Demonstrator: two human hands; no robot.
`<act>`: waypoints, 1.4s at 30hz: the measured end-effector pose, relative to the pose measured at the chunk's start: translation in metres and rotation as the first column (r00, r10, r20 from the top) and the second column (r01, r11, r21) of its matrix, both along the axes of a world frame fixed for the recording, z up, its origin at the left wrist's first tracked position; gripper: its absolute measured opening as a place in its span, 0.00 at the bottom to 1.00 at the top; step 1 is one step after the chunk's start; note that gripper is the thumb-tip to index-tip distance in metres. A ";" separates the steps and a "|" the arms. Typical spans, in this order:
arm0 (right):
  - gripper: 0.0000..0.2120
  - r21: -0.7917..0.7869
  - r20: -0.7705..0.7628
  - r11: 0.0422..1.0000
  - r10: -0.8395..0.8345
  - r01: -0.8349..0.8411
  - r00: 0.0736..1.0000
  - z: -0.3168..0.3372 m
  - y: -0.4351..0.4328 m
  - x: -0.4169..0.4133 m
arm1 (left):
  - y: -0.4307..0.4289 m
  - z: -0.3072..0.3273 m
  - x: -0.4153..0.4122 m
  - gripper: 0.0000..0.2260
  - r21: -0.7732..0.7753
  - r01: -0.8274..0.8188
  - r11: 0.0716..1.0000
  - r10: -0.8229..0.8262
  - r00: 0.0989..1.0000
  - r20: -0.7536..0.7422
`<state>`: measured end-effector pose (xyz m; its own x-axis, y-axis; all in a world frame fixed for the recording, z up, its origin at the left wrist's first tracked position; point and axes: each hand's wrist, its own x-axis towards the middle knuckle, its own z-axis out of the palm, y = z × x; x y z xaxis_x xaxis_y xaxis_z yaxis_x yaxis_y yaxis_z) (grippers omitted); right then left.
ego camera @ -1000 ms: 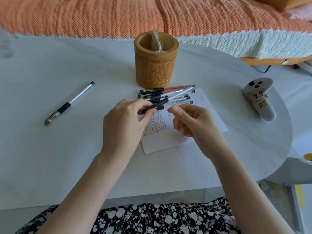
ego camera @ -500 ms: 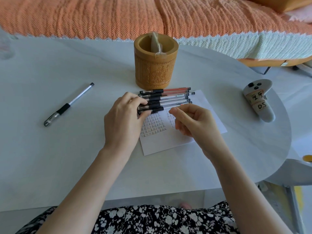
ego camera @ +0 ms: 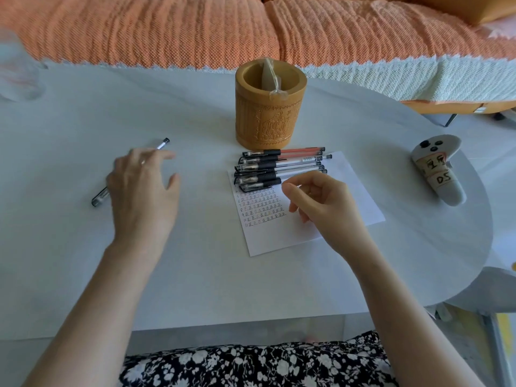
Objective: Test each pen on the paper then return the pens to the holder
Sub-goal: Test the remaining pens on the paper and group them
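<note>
A sheet of white paper [ego camera: 343, 196] with rows of small written marks lies in front of me. Several pens [ego camera: 282, 166] lie side by side across its far edge, just before the carved wooden holder [ego camera: 269, 118]. A single pen [ego camera: 101, 197] lies apart at the left. My left hand [ego camera: 142, 191] hovers over that lone pen with fingers spread, covering its middle. My right hand [ego camera: 318, 202] rests on the paper with fingers loosely curled, holding nothing that I can see.
The round white table [ego camera: 209, 275] ends close at the right, where a white controller [ego camera: 438, 169] with labels lies. An orange-covered sofa [ego camera: 195, 29] runs behind the table. A clear wrapper sticks out of the holder.
My left hand let go of the row of pens and moved left to above the lone pen. The pens now lie in an even row. My right hand stayed put.
</note>
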<state>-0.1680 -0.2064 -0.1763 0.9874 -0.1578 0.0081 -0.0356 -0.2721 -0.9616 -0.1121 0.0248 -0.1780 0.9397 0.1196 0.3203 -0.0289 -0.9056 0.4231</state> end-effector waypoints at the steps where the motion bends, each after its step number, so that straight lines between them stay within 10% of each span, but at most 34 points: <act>1: 0.03 -0.005 0.004 1.000 0.005 -0.005 1.000 0.000 0.001 0.000 | 0.009 -0.001 0.003 0.16 0.008 -0.042 0.999 0.042 0.999 -0.030; 24: 0.04 -0.012 -0.012 0.999 0.042 -0.042 0.999 -0.002 0.009 -0.001 | 0.020 -0.006 0.006 0.14 -0.193 0.001 0.981 -0.007 1.000 -0.028; 36: 0.16 0.203 -0.006 0.962 0.185 -0.180 0.983 0.010 0.020 -0.003 | -0.043 0.025 -0.044 0.12 -0.718 0.390 0.576 -0.545 0.838 0.018; 42: 0.07 0.328 0.059 0.941 0.075 -0.090 0.995 0.009 0.014 -0.001 | -0.053 0.015 -0.048 0.11 -0.630 0.383 0.675 -0.527 0.849 -0.048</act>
